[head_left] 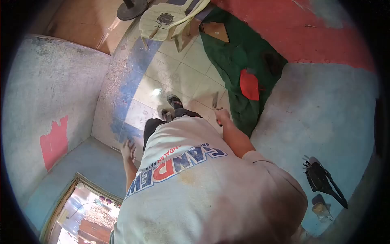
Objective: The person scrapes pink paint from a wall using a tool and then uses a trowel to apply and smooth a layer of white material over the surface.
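My right hand (pixel 222 116) is closed around the handle of a scraper (pixel 215 100). Its flat metal blade points away from me over the tiled floor, and a bit of red handle shows below my fingers. On the other side of my body, my left hand (pixel 128 150) hangs low near the blue-stained floor edge. Its fingers are apart and nothing shows in them. My light printed shirt (pixel 211 183) fills the lower middle of the view, with my shoes (pixel 174 101) on the tiles beyond it.
Ahead stands a pale plastic chair (pixel 151 20) with a dark round object on its seat. A green cloth (pixel 227 57) bearing a red item (pixel 249 84) and a brown flat object (pixel 216 31) covers the floor at right. Crumbs of debris (pixel 115 77) lie beside the peeling wall (pixel 69 77). A black bag (pixel 319 177) is at right.
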The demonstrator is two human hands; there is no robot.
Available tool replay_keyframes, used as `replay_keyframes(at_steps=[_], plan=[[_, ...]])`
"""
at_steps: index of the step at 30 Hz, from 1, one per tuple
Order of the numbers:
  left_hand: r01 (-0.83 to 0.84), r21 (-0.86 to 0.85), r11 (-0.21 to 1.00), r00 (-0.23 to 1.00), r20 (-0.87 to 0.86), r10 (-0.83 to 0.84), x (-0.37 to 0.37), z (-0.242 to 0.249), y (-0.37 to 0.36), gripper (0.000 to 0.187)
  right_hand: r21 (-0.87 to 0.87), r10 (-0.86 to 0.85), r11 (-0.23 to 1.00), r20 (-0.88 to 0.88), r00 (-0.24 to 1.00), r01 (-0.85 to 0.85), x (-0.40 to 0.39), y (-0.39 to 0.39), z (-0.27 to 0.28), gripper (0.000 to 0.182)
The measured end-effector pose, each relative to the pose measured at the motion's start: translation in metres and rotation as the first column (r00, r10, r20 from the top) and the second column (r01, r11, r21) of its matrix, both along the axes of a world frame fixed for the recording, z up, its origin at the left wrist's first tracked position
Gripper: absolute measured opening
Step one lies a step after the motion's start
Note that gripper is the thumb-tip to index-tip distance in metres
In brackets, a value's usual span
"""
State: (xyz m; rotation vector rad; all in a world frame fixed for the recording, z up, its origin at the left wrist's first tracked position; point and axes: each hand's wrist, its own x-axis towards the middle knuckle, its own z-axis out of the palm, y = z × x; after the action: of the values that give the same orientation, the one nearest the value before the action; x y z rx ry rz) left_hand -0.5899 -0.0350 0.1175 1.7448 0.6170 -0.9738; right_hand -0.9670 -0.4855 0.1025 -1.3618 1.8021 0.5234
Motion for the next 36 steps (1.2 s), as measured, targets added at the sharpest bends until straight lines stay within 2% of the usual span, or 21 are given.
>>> replay_keyframes(at_steps=[1,4,5,7,8,10,11,13,16,19,20,23,24,27,29,30,31,33,36], plan=[[-0.002,0.032,0.999,0.998,-0.069,0.005,-0.011,-0.008,0.007,0.051,0.011,-0.127,0.992,0.041,0.991,0.127,-0.002,0.005,-0.010,0.030],[0.347,0.038,0.937,0.935,-0.092,-0.342,-0.032,-0.035,0.044,0.048,0.187,-0.173,0.968,0.011,0.985,0.168,-0.010,0.010,-0.010,0.033],[0.393,0.061,0.917,0.918,-0.086,-0.388,-0.036,-0.034,0.057,0.047,0.191,-0.083,0.978,-0.026,0.996,0.086,-0.011,0.013,-0.005,0.035],[0.482,0.095,0.871,0.876,-0.067,-0.477,-0.036,-0.023,0.061,0.045,0.196,0.099,0.977,-0.093,0.991,-0.079,0.009,0.002,0.040,0.038],[0.163,0.163,0.973,0.977,-0.168,-0.135,-0.034,-0.005,0.043,0.047,0.168,0.066,0.984,-0.081,0.995,-0.052,0.011,-0.001,0.037,0.036],[0.020,0.117,0.993,0.994,-0.109,-0.007,-0.032,0.002,0.043,0.048,0.118,0.003,0.993,-0.052,0.999,0.003,0.014,-0.009,0.023,0.037],[-0.053,0.089,0.995,0.995,-0.080,0.060,-0.031,0.002,0.044,0.049,0.034,0.027,0.999,-0.012,1.000,-0.026,0.020,-0.014,0.014,0.036],[-0.048,0.120,0.992,0.991,-0.115,0.062,-0.022,-0.001,0.040,0.050,-0.134,0.089,0.988,0.048,0.995,-0.082,0.028,-0.029,0.002,0.036],[-0.043,0.172,0.984,0.990,-0.127,0.066,-0.016,0.009,0.033,0.047,0.022,0.066,0.998,0.046,0.997,-0.067,0.055,-0.054,0.021,0.036],[-0.177,0.126,0.976,0.981,-0.061,0.186,-0.016,0.013,0.007,0.047,-0.037,0.180,0.983,0.031,0.983,-0.179,0.079,-0.078,0.038,0.030],[-0.174,0.134,0.976,0.982,-0.044,0.182,-0.020,0.012,-0.004,0.048,0.024,0.213,0.977,0.023,0.977,-0.214,0.080,-0.090,0.026,0.036],[-0.187,0.112,0.976,0.976,-0.093,0.197,-0.035,-0.008,-0.033,0.050,-0.214,0.272,0.941,0.013,0.962,-0.263,0.060,-0.131,-0.028,0.043],[-0.192,0.115,0.975,0.976,-0.082,0.202,-0.045,-0.005,-0.056,0.053,-0.109,0.260,0.959,-0.024,0.965,-0.261,0.062,-0.158,-0.008,0.050],[-0.014,0.108,0.994,0.998,-0.062,0.021,-0.083,-0.047,-0.086,0.056,0.120,0.226,0.969,-0.103,0.969,-0.214,0.053,-0.240,0.040,0.045],[0.085,0.066,0.994,0.991,-0.109,-0.078,-0.103,-0.032,-0.139,0.059,0.016,0.426,0.904,-0.111,0.898,-0.427,0.008,-0.273,0.024,0.043],[0.014,0.040,0.999,0.991,-0.133,-0.009,-0.111,-0.021,-0.174,0.060,-0.048,0.520,0.848,-0.120,0.846,-0.528,-0.002,-0.293,0.018,0.043],[-0.017,0.092,0.996,0.971,-0.237,0.038,-0.106,0.009,-0.224,0.060,0.025,0.497,0.867,-0.128,0.858,-0.498,0.001,-0.312,0.024,0.041],[0.057,0.061,0.996,0.971,-0.235,-0.041,-0.110,0.023,-0.266,0.059,0.186,0.454,0.886,-0.152,0.878,-0.426,0.004,-0.336,0.049,0.037],[0.062,-0.029,0.998,0.986,-0.151,-0.066,-0.110,0.028,-0.293,0.057,0.052,0.520,0.853,-0.170,0.837,-0.519,-0.016,-0.346,0.006,0.037]])
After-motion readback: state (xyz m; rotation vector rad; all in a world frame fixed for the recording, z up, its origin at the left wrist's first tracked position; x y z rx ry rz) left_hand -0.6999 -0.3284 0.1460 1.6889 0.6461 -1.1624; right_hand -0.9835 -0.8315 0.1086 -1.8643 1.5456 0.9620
